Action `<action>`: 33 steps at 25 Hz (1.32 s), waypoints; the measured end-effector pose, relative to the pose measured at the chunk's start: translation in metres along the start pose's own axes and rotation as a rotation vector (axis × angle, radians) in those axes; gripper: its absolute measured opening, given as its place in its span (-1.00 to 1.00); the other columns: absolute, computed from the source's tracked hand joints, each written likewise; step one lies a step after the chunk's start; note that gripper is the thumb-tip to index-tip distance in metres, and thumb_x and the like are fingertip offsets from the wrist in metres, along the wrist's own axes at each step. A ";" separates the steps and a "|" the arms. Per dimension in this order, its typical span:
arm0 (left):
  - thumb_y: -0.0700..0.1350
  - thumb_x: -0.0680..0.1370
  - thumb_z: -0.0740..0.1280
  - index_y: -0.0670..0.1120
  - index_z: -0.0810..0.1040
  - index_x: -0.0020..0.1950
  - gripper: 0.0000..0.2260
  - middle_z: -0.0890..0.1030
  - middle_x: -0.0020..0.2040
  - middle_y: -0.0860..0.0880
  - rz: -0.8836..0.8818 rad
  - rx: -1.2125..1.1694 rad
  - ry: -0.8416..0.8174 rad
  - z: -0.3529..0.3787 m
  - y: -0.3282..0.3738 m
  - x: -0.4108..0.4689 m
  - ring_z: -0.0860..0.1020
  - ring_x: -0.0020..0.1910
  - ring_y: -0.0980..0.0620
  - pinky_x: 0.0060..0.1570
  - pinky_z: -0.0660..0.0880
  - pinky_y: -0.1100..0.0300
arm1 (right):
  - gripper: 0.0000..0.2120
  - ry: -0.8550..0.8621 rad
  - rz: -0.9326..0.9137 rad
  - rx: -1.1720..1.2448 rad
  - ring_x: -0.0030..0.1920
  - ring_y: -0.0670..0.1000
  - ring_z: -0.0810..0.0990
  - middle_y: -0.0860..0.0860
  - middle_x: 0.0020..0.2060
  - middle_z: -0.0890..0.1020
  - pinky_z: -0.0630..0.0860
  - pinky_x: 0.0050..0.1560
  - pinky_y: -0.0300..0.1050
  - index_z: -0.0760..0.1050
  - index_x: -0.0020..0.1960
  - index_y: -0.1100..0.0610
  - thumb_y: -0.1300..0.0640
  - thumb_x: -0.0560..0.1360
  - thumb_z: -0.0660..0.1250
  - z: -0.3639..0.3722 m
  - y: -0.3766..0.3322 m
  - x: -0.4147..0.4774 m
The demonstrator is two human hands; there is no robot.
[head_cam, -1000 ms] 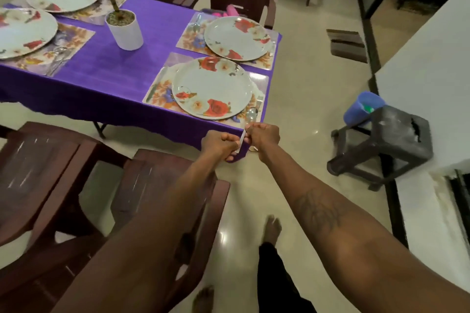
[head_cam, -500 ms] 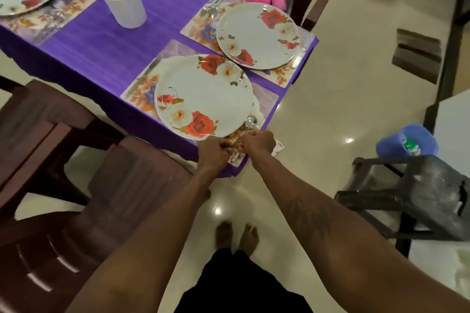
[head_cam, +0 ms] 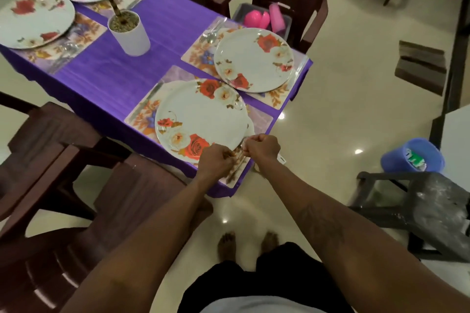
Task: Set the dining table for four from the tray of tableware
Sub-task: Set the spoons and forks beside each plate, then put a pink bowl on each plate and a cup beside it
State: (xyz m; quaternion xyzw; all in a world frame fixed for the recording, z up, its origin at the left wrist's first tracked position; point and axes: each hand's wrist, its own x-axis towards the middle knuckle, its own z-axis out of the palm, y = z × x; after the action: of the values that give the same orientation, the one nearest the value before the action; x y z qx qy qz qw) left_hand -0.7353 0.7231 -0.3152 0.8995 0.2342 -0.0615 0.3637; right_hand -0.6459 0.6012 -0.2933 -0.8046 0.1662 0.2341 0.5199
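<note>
From the head camera I look down at the near corner of the surface (head_cam: 142,68), which is covered in purple cloth. My left hand (head_cam: 216,162) and right hand (head_cam: 262,148) sit close together at that corner, just beside the near rim of the nearest plate (head_cam: 201,119). Both have their fingers curled in and pinch a thin metal piece of cutlery (head_cam: 239,157) between them. It is too blurred for me to tell spoon from fork. It lies over the right edge of the floral placemat (head_cam: 142,114) under that plate.

A second plate (head_cam: 254,58) sits on its own mat just beyond, with more cutlery (head_cam: 211,33) at its far left corner. Two further plates (head_cam: 33,20) lie on mats at the far left, and a white pot (head_cam: 129,33) with a plant stands between the pairs. On the chair seat past the second plate, a grey tray (head_cam: 237,11) holds pink cups (head_cam: 254,19). A dark stool (head_cam: 437,211) and a blue bucket (head_cam: 412,155) are on the floor to my right.
</note>
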 end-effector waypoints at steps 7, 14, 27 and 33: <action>-0.14 0.48 0.47 -0.04 0.77 -0.14 -0.92 0.74 -0.20 0.03 -0.042 -0.068 0.178 0.003 0.085 0.086 0.65 -0.21 0.12 -0.06 0.52 0.24 | -0.92 -0.173 -0.049 0.122 -0.33 0.03 0.70 0.15 -0.28 0.70 0.71 -0.23 -0.07 0.63 -0.14 0.22 0.35 0.49 0.40 -0.042 -0.062 0.084; -0.18 0.48 0.48 0.04 0.70 -0.25 -0.86 0.70 -0.35 0.01 -0.208 -0.383 0.326 0.037 0.206 0.197 0.70 -0.33 -0.06 -0.18 0.68 -0.13 | -0.96 -0.299 -0.114 0.040 -0.22 0.10 0.74 0.15 -0.17 0.72 0.70 -0.24 -0.06 0.69 -0.08 0.22 0.29 0.47 0.47 -0.138 -0.133 0.224; -0.03 0.41 0.39 -0.07 0.75 -0.15 -0.82 0.73 -0.27 -0.03 -0.277 -0.422 0.383 0.048 0.316 0.470 0.71 -0.23 -0.03 -0.11 0.65 0.06 | -0.95 -0.423 -0.086 0.027 -0.47 -0.07 0.62 0.16 -0.33 0.65 0.57 -0.43 -0.23 0.61 -0.03 0.38 0.38 0.52 0.40 -0.141 -0.281 0.467; 0.03 0.41 0.42 -0.10 0.75 -0.15 -0.77 0.74 -0.24 -0.09 -0.452 -0.506 0.320 0.041 0.311 0.589 0.72 -0.20 -0.09 -0.12 0.66 0.01 | -0.92 -0.455 -0.055 -0.142 -0.32 0.10 0.69 0.27 -0.23 0.72 0.66 -0.28 -0.06 0.62 -0.23 0.23 0.32 0.44 0.43 -0.097 -0.354 0.572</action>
State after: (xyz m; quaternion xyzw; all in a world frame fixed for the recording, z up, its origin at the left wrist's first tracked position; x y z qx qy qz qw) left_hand -0.0683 0.7224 -0.3155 0.7050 0.4887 0.0611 0.5103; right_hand 0.0327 0.6420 -0.3048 -0.7698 0.0058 0.4063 0.4923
